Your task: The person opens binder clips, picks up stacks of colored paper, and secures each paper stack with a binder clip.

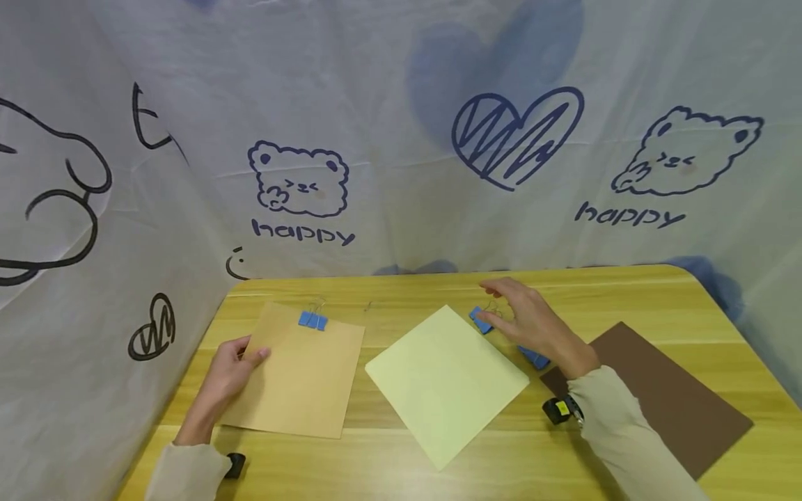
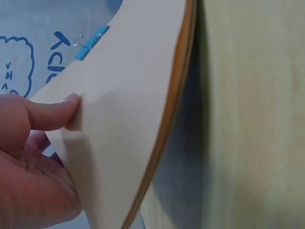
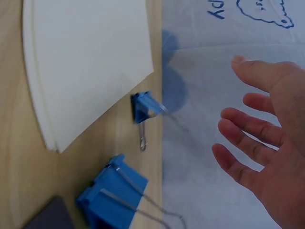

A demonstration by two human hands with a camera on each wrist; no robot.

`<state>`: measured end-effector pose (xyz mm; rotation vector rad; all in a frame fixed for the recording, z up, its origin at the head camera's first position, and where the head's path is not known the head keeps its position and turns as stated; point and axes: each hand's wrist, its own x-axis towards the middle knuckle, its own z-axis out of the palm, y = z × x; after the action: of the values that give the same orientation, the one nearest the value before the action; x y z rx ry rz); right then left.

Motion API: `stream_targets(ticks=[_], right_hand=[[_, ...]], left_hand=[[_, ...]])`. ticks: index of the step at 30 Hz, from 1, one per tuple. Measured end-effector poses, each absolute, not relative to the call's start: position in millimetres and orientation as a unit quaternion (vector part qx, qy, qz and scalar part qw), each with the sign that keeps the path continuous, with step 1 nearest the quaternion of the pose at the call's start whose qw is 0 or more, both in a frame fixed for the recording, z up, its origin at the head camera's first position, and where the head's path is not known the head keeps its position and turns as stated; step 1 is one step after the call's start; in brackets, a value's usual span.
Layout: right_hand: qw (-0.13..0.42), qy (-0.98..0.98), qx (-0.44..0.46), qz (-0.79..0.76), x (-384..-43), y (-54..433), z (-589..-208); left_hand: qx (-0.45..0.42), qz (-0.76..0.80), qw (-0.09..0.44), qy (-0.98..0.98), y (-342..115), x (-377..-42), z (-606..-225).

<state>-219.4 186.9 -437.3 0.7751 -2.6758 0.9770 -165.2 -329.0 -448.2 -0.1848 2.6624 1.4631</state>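
Observation:
My left hand point(image 1: 227, 372) pinches the left edge of a stack of tan paper point(image 1: 301, 386), thumb on top and fingers beneath. A blue binder clip point(image 1: 312, 320) grips the stack's top edge, its wire handles pointing away. In the left wrist view the stack point(image 2: 124, 109) bends, and several layers show along its edge. My right hand point(image 1: 532, 320) hovers with loosely bent fingers and holds nothing. Just below its thumb lies a loose blue binder clip point(image 1: 481, 320), which the right wrist view shows apart from the fingers. Another blue binder clip point(image 3: 114, 191) lies nearer the wrist.
A pale yellow paper stack point(image 1: 447, 386) lies turned cornerwise in the middle of the wooden table point(image 1: 388, 466). Dark brown paper point(image 1: 670, 400) lies at the right, partly under the right forearm. A printed white cloth point(image 1: 401, 174) hangs behind the table.

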Motion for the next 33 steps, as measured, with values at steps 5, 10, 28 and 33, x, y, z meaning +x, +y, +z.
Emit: stream_targets(ticks=[5,10,28,33], right_hand=[[0.105,-0.908,0.251,0.32,-222.2,189.9,-446.9],[0.145,-0.906,0.251,0.308,-227.3,190.4,-454.0],[0.068,-0.941,0.173,0.282,-237.7,180.6,-460.3],[0.066,-0.941,0.172,0.283,-237.9,180.7,-463.7]], left_hand=[[-0.053,0.43,0.045,0.9,-330.9,-163.7,-451.1],[-0.043,0.375,0.019,0.926,-330.5,-165.1,-451.5],[-0.091,0.261,0.026,0.961,-336.6,-175.8,-457.1],[-0.092,0.231,0.054,0.967,-335.7,-179.7,-457.1]])
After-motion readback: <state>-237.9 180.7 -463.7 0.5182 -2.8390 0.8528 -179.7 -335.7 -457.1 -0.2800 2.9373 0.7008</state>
